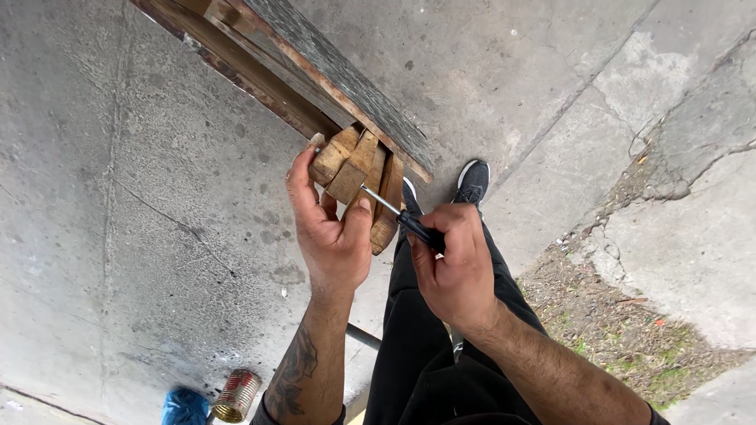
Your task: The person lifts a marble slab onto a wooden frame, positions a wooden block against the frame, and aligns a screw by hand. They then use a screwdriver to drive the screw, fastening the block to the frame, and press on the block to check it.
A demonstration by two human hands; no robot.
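Right hand [457,271] fist closed round black screwdriver [398,216] handle; shaft runs up-left, tip at the wooden blocks [354,169]. Left hand [331,228] clamps those blocks from below, thumb up by the tip. Blocks brown, worn, fanned under a weathered board [315,67]. Concrete ground [157,197] below

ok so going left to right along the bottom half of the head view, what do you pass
blue bag → open tin can → tattooed left forearm, left hand gripping the wooden piece → screwdriver → right hand → patch of dirt and sparse grass
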